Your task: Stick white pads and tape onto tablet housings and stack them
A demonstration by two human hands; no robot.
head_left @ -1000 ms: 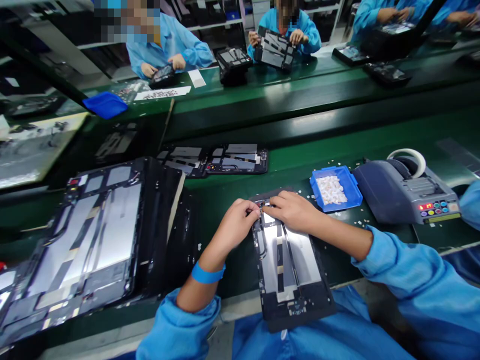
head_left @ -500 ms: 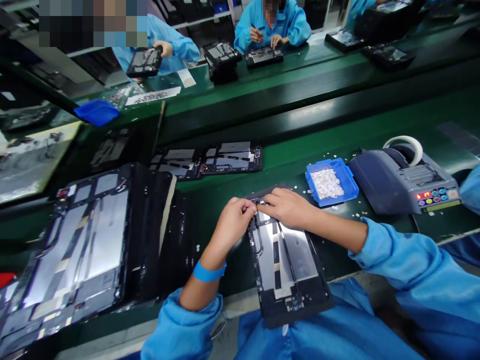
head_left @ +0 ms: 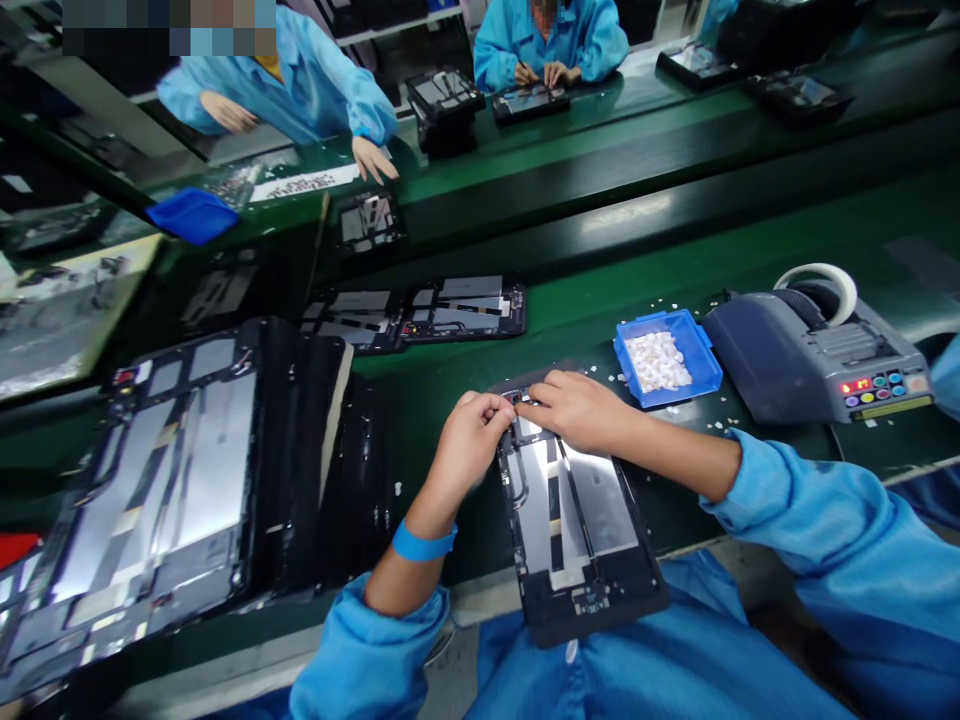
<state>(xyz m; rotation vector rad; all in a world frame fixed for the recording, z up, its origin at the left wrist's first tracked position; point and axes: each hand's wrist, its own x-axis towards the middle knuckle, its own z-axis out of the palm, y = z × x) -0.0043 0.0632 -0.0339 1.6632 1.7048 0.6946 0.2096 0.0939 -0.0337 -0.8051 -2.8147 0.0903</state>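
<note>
An opened tablet housing (head_left: 611,505), with silvery panels and dark ribbon strips inside, lies tilted over the bench's near edge, its lower end at my lap. My left hand (head_left: 472,437) is at its upper left corner, thumb and index finger pinched together; whatever is between them is too small to make out. My right hand (head_left: 585,408) rests across the top end, fingers bent and tips at the same corner, close to the left fingertips. What those tips grip is hidden. A blue band (head_left: 424,542) circles my left wrist.
A blue tray (head_left: 701,365) of small white pieces stands right of the tablet, beside a grey tape dispenser (head_left: 780,370). Stacked tablet housings (head_left: 165,480) fill the left; more housings (head_left: 465,308) lie beyond. Across the bench, co-workers in blue sleeves (head_left: 349,95) handle similar parts.
Both my hands stay at the tablet's upper corner, almost unmoved. Across the bench, the left co-worker has put a tablet housing down on the bench and has an arm stretched out over it.
</note>
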